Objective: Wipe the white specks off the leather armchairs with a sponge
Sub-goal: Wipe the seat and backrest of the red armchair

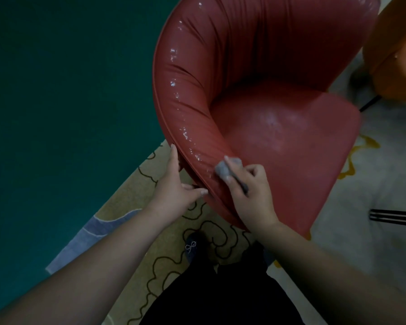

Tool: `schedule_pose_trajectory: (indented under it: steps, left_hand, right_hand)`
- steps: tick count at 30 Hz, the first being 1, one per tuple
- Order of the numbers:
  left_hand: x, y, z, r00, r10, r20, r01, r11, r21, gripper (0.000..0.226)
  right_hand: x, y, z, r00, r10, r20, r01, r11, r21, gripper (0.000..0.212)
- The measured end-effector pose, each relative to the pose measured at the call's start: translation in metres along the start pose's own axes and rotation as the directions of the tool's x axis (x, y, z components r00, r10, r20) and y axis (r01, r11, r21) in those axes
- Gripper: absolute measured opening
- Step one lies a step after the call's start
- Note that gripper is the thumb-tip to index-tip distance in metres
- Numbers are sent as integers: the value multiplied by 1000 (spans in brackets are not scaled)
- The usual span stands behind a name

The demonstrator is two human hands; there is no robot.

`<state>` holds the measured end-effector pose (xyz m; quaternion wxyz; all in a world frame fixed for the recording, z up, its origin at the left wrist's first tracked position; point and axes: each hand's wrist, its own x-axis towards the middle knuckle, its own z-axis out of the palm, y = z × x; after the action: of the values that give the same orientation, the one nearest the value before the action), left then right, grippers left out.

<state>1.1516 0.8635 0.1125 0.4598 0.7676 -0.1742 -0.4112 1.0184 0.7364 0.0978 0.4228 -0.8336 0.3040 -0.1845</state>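
Note:
A red leather armchair (279,141) with a curved back fills the upper middle of the view. Wet shiny streaks run along its left armrest. My right hand (249,193) grips a grey sponge (225,168) and presses it on the near end of that armrest. My left hand (176,184) holds the outer edge of the same armrest, thumb on top and fingers behind the rim. A pale smear (273,119) shows on the seat.
An orange armchair (399,48) stands at the upper right, close to the red one. A patterned beige rug (174,254) lies under my feet and dark trousers. A dark green floor (56,102) spreads to the left.

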Motion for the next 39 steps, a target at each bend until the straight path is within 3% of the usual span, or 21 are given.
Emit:
schedule_pose_trajectory:
  steps: [2, 4, 6, 10, 16, 21, 27, 33, 39]
  left_hand:
    - [2, 1, -5, 1000, 10, -4, -10, 1000, 7, 122]
    - [3, 2, -9, 1000, -9, -3, 9, 1000, 17, 120]
    - [4, 3, -12, 1000, -20, -8, 20, 1000, 17, 118]
    - [5, 4, -12, 1000, -18, -6, 18, 1000, -1, 118]
    - [11, -3, -15, 1000, -11, -4, 11, 1000, 17, 119]
    - [11, -4, -14, 1000, -5, -30, 4, 1000, -13, 119]
    - [13, -4, -14, 998, -40, -51, 38, 999, -39, 119]
    - [12, -2, -12, 996, -43, -82, 37, 997, -75, 117]
    - [13, 8, -11, 990, -14, -142, 5, 998, -67, 118]
  right_hand:
    - [-16, -2, -7, 986, -150, 71, 153, 987, -40, 48]
    - [-10, -1, -6, 969, -207, 136, 221, 970, -98, 49]
    - [13, -4, 5, 974, -190, 124, 206, 970, -130, 49]
    - [37, -5, 12, 1000, 18, 23, -17, 1000, -10, 48]
    - [5, -2, 3, 959, -239, 154, 254, 963, -89, 47]
    - [53, -15, 17, 973, -174, 154, 185, 981, -57, 47]
    - [24, -2, -3, 934, -263, 241, 281, 959, -41, 50]
    - [95, -23, 23, 901, -360, 240, 381, 923, -47, 47]
    - [62, -8, 3, 870, -368, 329, 379, 925, 34, 54]
